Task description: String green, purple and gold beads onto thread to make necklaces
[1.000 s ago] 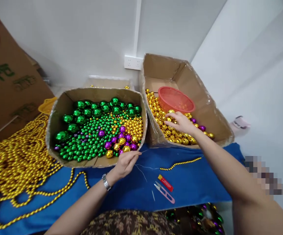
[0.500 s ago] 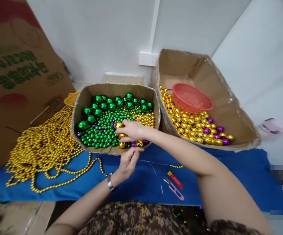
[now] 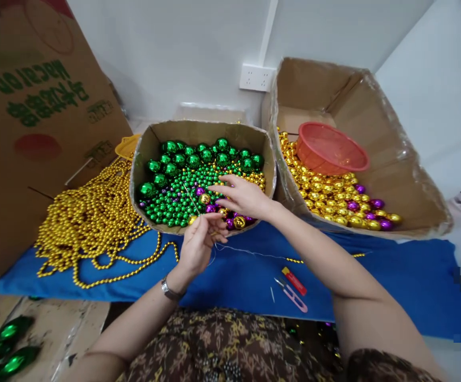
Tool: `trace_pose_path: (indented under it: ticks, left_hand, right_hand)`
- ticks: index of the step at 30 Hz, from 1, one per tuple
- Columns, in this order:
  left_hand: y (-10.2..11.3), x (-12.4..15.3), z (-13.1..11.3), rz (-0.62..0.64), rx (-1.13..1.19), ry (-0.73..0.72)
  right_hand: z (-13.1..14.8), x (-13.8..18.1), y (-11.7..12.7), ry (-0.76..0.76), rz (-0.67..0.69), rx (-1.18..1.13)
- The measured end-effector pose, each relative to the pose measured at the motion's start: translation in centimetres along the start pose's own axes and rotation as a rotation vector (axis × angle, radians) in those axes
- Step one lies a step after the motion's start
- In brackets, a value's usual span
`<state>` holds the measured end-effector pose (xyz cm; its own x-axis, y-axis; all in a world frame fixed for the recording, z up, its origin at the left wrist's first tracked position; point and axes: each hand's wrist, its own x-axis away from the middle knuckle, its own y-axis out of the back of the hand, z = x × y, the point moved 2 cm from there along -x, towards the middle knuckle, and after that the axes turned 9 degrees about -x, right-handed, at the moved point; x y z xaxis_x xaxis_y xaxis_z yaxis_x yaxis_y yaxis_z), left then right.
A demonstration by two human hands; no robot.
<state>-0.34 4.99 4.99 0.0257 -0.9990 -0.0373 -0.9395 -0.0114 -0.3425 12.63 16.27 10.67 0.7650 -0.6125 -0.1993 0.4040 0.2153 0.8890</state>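
My left hand [image 3: 202, 241] is closed in a pinch at the near rim of the small cardboard box [image 3: 135, 209], on a long thin needle [image 3: 191, 199] that points up and away over the beads. A thin white thread [image 3: 250, 251] trails from below this hand to the right, with small gold beads [image 3: 294, 260] on it. Over the right part of the box hovers my right hand [image 3: 242, 197], its fingers spread, nothing visible between them. Below its fingers lie purple beads [image 3: 210, 208] and a larger gold bead [image 3: 204, 199]. Green beads [image 3: 167, 208] fill much of the box.
Gold bead strands [image 3: 91, 223] are heaped at the left, beside a tall carton [image 3: 55, 159]. A larger box [image 3: 406, 175] at the right contains gold beads [image 3: 330, 201] and a red basket [image 3: 330, 151]. Pink-handled snips [image 3: 294, 297] and a red-and-yellow packet [image 3: 294, 281] lie on the blue cloth [image 3: 242, 281].
My right hand's fingers have come away from the gold beads and spread. My left hand has turned, and the needle now shows above it. The whole view has shifted.
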Motion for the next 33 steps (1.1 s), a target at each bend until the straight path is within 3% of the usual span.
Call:
trace_pose_path:
  ticks: [5,8,12,17,25,29,33]
  left_hand:
    - [0.2,-0.7,-0.8,-0.037,-0.06,-0.086]
    - [-0.1,-0.9,-0.7,-0.038,-0.093,-0.141]
    - [-0.9,-0.4,-0.3,-0.032,-0.076,-0.132]
    - [-1.8,0.3,0.1,-0.021,-0.064,-0.077]
    - [-2.4,0.7,0.0,0.085,0.01,-0.02]
    - [-1.7,1.3,1.8,0.109,0.015,0.11]
    - [-0.3,1.5,3.6,0.154,-0.107,0.072]
  right_hand:
    - [0.4,3.5,0.8,-0.016,-0.273,-0.243]
    - [3.0,5.2,-0.3,-0.063,-0.289,-0.389]
    - [6.5,6.7,-3.5,-0.097,-0.26,-0.593]
    - [7.5,8.1,-6.1,-0.215,-0.397,-0.67]
    - [7.7,9.5,-3.6,-0.175,-0.527,-0.582]
    - [8.8,8.7,-2.8,-0.137,-0.502,-0.511]
    - [9.4,8.2,-1.8,-0.118,-0.486,-0.507]
